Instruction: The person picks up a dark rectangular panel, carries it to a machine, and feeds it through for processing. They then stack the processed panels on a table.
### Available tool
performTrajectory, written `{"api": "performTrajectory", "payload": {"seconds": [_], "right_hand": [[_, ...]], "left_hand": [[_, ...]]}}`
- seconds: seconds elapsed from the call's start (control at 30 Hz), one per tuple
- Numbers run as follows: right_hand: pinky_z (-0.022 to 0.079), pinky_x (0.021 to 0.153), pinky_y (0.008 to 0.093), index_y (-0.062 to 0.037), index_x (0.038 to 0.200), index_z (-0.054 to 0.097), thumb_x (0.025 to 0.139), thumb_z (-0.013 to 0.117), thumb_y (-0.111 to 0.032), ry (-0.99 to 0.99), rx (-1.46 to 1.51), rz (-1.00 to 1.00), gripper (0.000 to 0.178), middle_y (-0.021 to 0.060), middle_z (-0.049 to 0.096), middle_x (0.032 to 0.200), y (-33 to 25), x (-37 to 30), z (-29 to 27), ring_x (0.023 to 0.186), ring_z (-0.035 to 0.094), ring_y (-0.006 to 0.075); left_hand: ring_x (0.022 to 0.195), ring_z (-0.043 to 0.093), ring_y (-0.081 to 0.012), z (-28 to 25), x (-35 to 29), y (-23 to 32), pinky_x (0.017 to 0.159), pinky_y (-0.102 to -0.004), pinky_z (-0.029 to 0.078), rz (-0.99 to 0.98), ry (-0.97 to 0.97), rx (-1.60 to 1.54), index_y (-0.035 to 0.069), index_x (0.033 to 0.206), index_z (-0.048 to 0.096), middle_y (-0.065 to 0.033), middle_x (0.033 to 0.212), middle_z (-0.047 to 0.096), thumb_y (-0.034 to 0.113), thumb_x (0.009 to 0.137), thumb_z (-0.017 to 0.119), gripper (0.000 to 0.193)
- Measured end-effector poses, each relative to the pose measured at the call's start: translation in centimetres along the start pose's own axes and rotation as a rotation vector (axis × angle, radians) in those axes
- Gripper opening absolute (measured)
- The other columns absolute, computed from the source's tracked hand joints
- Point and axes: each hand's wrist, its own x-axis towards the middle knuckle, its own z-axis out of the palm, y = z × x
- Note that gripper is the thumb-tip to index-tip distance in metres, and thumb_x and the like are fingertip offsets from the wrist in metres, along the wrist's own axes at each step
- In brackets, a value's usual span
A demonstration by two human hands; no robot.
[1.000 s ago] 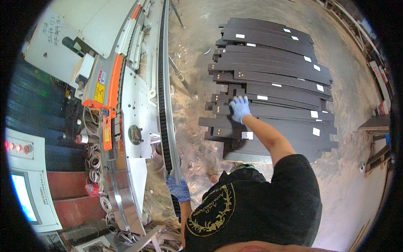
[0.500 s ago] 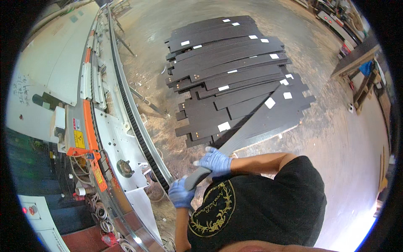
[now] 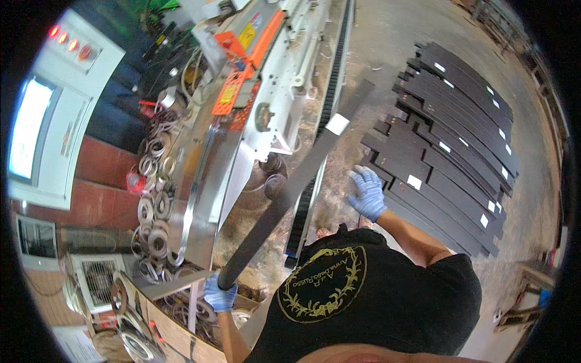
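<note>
Head view, and your left hand (image 3: 220, 293) is down at the lower centre-left, fingers closed round the near end of a long dark board (image 3: 281, 196)! That board slants up from your glove to the upper middle of the frame, with a white label (image 3: 338, 124) towards its far end. It crosses in front of the black ribbed track (image 3: 339, 60); whether the two touch, you can't tell from here.

Over to your right hand (image 3: 367, 192), right of centre: fingers spread, palm side down, nothing in it, just beside the near left corner of the stack of dark boards (image 3: 451, 166). That stack fills the right of the frame, its ends uneven, white labels dotted across it.

Upper middle, the white machine (image 3: 279, 115) with its orange guard (image 3: 233, 91). Far left, a lit screen (image 3: 30, 130); below it and to the right, rolls of banding (image 3: 158, 239) heaped along the machine's side.
</note>
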Motion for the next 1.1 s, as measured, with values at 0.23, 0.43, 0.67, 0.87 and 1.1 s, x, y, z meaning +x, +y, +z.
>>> {"api": "performTrajectory", "payload": {"seconds": [0.23, 0.43, 0.67, 0.87, 1.1], "right_hand": [[0.026, 0.107, 0.0487, -0.0161, 0.130, 0.047, 0.073, 0.068, -0.032, -0.205, 0.045, -0.153, 0.062, 0.0161, 0.039, 0.139, -6.3, 2.2, 2.3, 0.129, 0.034, 0.0370], [0.027, 0.106, 0.0476, -0.0147, 0.125, 0.051, 0.071, 0.072, -0.028, -0.187, 0.044, -0.231, 0.059, 0.0143, 0.042, 0.135, -8.5, 2.1, 3.6, 0.126, 0.037, 0.0357], [0.039, 0.095, 0.0487, -0.0110, 0.123, 0.052, 0.071, 0.069, -0.041, -0.236, 0.013, -0.389, 0.062, 0.0193, 0.054, 0.121, -14.2, 5.6, 5.2, 0.113, 0.050, 0.0362], [0.026, 0.109, 0.0450, -0.0043, 0.140, 0.034, 0.075, 0.064, -0.043, -0.416, -0.075, -0.512, 0.082, 0.0186, 0.040, 0.139, -23.2, 12.5, 12.1, 0.131, 0.035, 0.0341], [0.035, 0.098, 0.0532, -0.0031, 0.133, 0.039, 0.069, 0.069, -0.042, -0.491, -0.072, -0.375, 0.080, 0.0201, 0.045, 0.128, -33.7, 16.4, 16.7, 0.124, 0.040, 0.0363]], "left_hand": [[0.086, 0.060, -0.0263, 1.0, -9.8, -9.5, 0.080, -0.0381, 0.051, -0.409, 0.199, -0.130, 0.007, 0.101, 0.064, -0.0105, 0.096, 0.063, 0.019, 0.043, 0.085, 0.063], [0.090, 0.060, -0.0308, 3.6, -10.8, -17.1, 0.082, -0.0405, 0.050, -0.528, 0.196, -0.265, 0.005, 0.108, 0.062, -0.0137, 0.100, 0.064, 0.019, 0.045, 0.087, 0.069], [0.112, 0.051, -0.0353, 5.8, -4.6, -19.1, 0.098, -0.0422, 0.040, -0.436, 0.190, -0.160, 0.003, 0.119, 0.056, -0.0185, 0.120, 0.055, 0.020, 0.057, 0.084, 0.070], [0.111, 0.050, -0.0427, 5.7, -1.8, -17.3, 0.088, -0.0640, 0.038, -0.447, 0.373, -0.709, 0.014, 0.110, 0.067, -0.0191, 0.124, 0.054, 0.062, 0.069, 0.070, 0.063], [0.126, 0.041, -0.0364, 3.5, 0.0, -18.7, 0.105, -0.0438, 0.037, -0.358, 0.252, -0.153, 0.010, 0.129, 0.053, -0.0187, 0.142, 0.037, 0.025, 0.066, 0.081, 0.071]]}}
